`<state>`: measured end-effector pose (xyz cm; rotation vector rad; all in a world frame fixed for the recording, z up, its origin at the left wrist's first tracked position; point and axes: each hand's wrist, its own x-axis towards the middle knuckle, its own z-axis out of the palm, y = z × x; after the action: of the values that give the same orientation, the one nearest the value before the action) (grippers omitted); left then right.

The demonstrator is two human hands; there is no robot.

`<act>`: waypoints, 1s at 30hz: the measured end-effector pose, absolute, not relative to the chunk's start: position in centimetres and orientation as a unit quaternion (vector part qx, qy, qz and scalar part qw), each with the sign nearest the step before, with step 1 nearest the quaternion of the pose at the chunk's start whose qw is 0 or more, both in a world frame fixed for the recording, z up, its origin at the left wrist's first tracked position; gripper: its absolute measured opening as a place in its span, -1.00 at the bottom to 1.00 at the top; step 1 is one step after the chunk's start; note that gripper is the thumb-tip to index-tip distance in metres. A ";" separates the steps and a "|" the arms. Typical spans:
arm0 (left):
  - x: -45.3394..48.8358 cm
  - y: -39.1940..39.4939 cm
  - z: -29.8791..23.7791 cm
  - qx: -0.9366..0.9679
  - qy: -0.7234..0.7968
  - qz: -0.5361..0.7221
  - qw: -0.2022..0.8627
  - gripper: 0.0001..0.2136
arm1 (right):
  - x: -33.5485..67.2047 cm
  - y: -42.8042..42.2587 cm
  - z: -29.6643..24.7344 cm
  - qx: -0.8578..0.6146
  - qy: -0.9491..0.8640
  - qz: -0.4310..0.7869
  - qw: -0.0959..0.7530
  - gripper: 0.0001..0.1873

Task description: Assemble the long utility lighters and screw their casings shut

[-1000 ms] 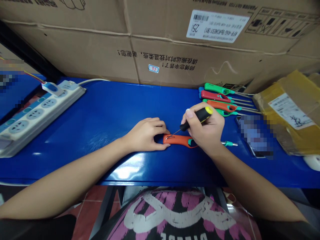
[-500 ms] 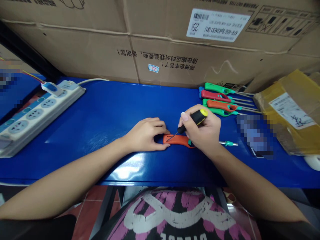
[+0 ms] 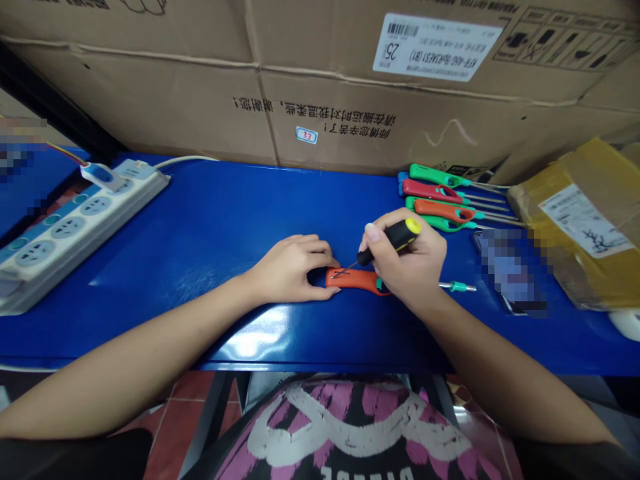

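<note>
An orange long-nosed gas lighter [image 3: 357, 280] lies flat on the blue table, its metal nozzle with a teal tip pointing right. My left hand [image 3: 296, 268] grips its left end between thumb and fingers. In my right hand [image 3: 413, 260] is a screwdriver [image 3: 387, 241] with a black and yellow handle, tilted so its thin shaft slants down to the left. The screwdriver's tip is at the left end of the lighter's handle; whether it touches is too small to tell. My right hand hides the lighter's trigger area in part.
Several lighters [image 3: 440, 200] in green, red and orange lie at the back right. A blurred-out phone-like object [image 3: 510, 270] and a yellow-taped carton [image 3: 590, 220] are at the right. A power strip [image 3: 80, 230] stands left; a large cardboard box [image 3: 200, 107] forms the back.
My right hand and the screwdriver have shifted very slightly to the right, with the handle leaning a little more. The left hand and the lighter have stayed in place.
</note>
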<state>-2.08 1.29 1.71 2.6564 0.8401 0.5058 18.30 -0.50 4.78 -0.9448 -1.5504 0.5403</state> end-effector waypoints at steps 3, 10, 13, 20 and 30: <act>-2.0 1.3 1.7 0.927 0.294 0.175 0.152 -0.71 | 18.3 -0.6 4.8 -0.403 -0.667 0.223 0.586 -0.71; -2.1 1.3 1.8 0.928 0.292 0.177 0.149 -0.71 | 18.3 -0.6 4.8 -0.398 -0.667 0.221 0.590 -0.73; -2.1 1.3 1.8 0.929 0.293 0.175 0.146 -0.71 | 18.3 -0.7 4.8 -0.399 -0.679 0.204 0.582 -0.74; -2.0 1.3 1.7 0.929 0.293 0.174 0.147 -0.71 | 18.3 -0.7 5.1 -0.419 -0.678 0.202 0.569 -0.70; -2.1 1.3 1.9 0.927 0.296 0.172 0.153 -0.70 | 18.2 -0.6 4.9 -0.413 -0.649 0.243 0.591 -0.71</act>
<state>-2.10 1.26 1.87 2.6592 0.8477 0.4928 18.23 -0.59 4.88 -0.9601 -1.5100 0.5665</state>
